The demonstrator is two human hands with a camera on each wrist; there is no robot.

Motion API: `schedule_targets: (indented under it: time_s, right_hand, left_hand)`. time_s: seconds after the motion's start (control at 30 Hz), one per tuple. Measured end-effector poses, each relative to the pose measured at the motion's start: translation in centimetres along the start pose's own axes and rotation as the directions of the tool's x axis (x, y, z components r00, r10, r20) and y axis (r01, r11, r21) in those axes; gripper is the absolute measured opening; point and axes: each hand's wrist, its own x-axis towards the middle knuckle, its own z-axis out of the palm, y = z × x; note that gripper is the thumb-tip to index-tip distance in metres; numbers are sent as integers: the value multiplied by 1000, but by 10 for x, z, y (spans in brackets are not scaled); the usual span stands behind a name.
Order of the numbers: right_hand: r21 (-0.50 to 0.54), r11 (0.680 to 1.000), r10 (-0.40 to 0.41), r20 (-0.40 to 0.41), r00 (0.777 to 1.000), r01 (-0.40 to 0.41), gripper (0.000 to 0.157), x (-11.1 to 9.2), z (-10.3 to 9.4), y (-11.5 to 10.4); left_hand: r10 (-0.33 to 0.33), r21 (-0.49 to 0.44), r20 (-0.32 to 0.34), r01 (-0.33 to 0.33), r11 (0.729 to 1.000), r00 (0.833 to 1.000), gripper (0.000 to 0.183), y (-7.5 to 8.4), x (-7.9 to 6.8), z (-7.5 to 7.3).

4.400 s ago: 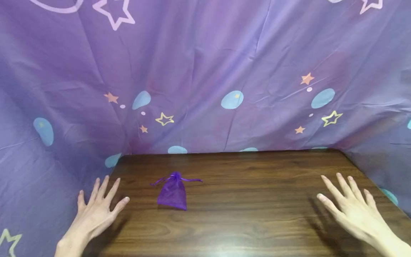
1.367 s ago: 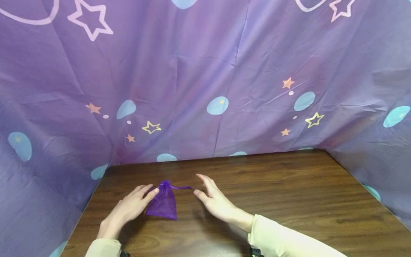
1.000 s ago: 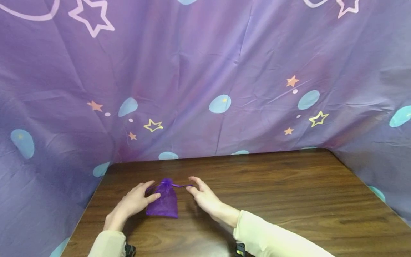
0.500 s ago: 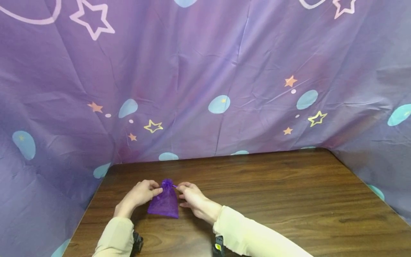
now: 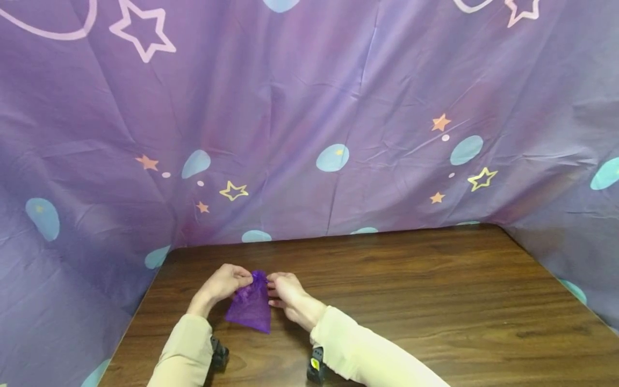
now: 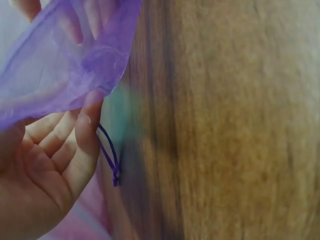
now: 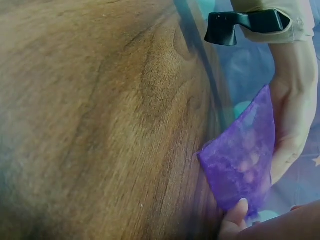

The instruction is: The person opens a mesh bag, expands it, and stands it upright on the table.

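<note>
A sheer purple bag [image 7: 237, 155] slants at lower right, finger shapes showing through it. The right hand [image 7: 280, 225] touches its bottom end; the left hand [image 7: 290, 145] bends behind, below a cream sleeve [image 7: 304, 22] and black wrist device [image 7: 252, 24]. Wood-grain table [image 7: 110, 115] fills the left.

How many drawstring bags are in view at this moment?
1. The purple drawstring bag is over the wooden table, held between the left hand and the right hand. Both wrist views show this same bag; no other is visible.
</note>
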Motion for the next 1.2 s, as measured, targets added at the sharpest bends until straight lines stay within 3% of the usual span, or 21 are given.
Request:
schedule_targets:
  time_s: [0.2,0.47,0.73,1.2]
  right_hand:
    - [-20,1000,-15,-6,1000,15,25,3,0,1]
    - [-55,998,-26,-10,1000,25,21,4,1,4]
    - [-26,999,-40,-37,999,39,17,9,-2,6]
    - [86,995,-50,-60,997,55,5,12,-13,-2]
  left_hand:
    - [14,-19,-35,-15,1000,999,20,0,1,2]
    - [19,-153,-30,-24,988,999,20,-3,-1,5]
    - [63,-110,-96,-73,991,993,15,-1,1,7]
    - [167,-100,-118,-179,979,979,18,13,6,15]
